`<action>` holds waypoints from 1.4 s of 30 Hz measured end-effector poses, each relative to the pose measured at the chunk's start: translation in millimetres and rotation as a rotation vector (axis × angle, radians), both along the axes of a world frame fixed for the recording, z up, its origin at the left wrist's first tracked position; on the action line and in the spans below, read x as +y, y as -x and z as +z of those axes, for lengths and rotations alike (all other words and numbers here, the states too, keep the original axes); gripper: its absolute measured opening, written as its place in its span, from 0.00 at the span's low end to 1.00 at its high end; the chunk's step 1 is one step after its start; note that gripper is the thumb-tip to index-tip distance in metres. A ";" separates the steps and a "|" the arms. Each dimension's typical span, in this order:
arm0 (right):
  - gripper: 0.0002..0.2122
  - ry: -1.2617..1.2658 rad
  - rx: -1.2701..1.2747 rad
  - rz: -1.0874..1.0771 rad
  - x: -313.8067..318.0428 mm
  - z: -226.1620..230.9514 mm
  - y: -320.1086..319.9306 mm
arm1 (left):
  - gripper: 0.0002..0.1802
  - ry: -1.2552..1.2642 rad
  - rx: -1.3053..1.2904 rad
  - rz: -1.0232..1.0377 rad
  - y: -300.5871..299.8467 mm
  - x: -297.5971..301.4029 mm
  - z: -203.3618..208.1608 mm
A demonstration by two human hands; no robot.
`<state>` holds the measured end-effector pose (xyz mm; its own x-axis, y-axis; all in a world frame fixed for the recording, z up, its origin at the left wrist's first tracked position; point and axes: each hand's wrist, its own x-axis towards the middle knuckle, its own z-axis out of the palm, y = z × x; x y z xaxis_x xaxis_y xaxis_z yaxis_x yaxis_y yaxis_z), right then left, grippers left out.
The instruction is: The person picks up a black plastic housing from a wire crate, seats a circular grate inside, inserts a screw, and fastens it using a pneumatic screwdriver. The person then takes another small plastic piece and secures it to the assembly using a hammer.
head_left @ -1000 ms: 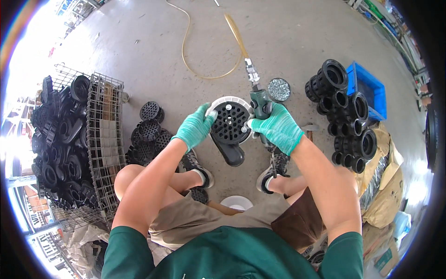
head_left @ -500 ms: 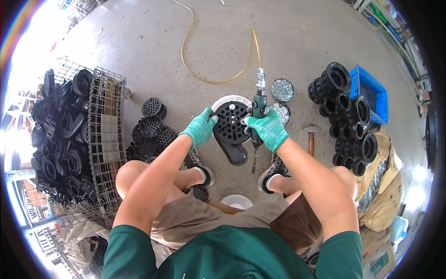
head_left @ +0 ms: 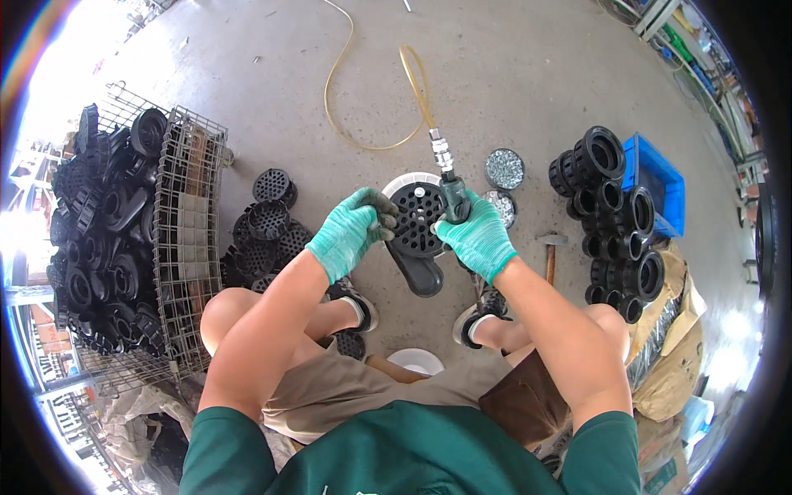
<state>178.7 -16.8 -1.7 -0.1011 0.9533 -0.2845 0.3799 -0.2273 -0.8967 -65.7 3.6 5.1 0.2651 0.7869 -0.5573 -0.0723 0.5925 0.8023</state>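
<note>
A black perforated round plate (head_left: pixel 414 221) with a rounded arm reaching toward me lies over a white ring (head_left: pixel 404 178) on the floor between my feet. A pale round knob or screw head (head_left: pixel 420 192) shows near its far edge. My right hand (head_left: pixel 480 239), in a green glove, is wrapped round a dark air screwdriver (head_left: pixel 454 198) over the plate's right side. The tool's lower end is hidden behind the hand. My left hand (head_left: pixel 353 229), gloved too, is curled at the plate's left edge, thumb toward fingertips; anything between them is too small to make out.
A yellowish air hose (head_left: pixel 417 87) loops away across the floor. Small round tubs of metal parts (head_left: pixel 504 168) and a hammer (head_left: pixel 551 256) lie to the right, before stacked black rings (head_left: pixel 601 153) and a blue crate (head_left: pixel 660 186). Left are perforated black discs (head_left: pixel 269 220) and a wire cage (head_left: pixel 194 247).
My left hand has come off the plate's rim and curled its fingers. The screwdriver has tilted, its hose end swinging left, and the right hand has turned with it.
</note>
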 end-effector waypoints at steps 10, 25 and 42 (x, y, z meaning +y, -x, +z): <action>0.14 0.107 0.265 -0.090 0.1 73.1 6.3 | 0.16 0.019 -0.541 0.031 -9.5 -21.5 38.3; 0.10 0.054 0.375 -0.150 -2.7 69.7 10.0 | 0.14 -0.353 0.026 -0.085 -29.3 -32.3 65.5; 0.11 0.103 0.496 -0.311 7.7 77.8 -7.8 | 0.26 -0.951 0.813 -0.762 -39.9 -28.6 -1.6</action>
<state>186.5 -9.0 76.1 0.0337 0.9294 -0.3675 -0.1772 -0.3563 -0.9174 -25.8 -25.0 3.6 0.6492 0.7519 -0.1152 0.6629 -0.4849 0.5705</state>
